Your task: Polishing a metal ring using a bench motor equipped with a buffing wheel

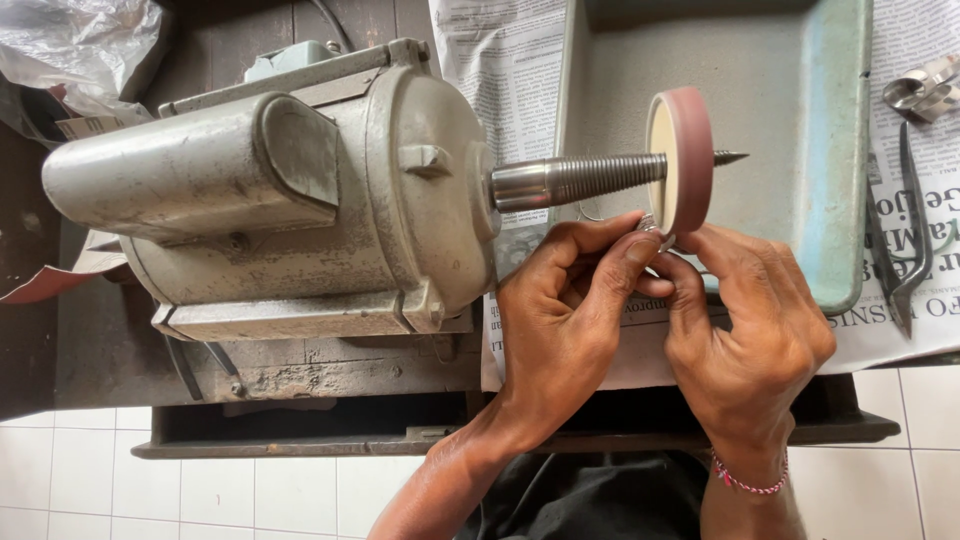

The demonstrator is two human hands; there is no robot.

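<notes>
Newspaper [500,90] covers the dark surface under the grey motor [290,190]. I see my left hand [565,310] and right hand [745,330] pinching together a small metal ring [648,224], touching the lower rim of the pinkish wheel [682,160]; the spindle [580,180] runs sideways, directly above both grips.

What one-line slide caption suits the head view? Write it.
Both hands, left hand and right hand, press a small metal ring against the reddish wheel on a grey motor's threaded spindle.
</notes>
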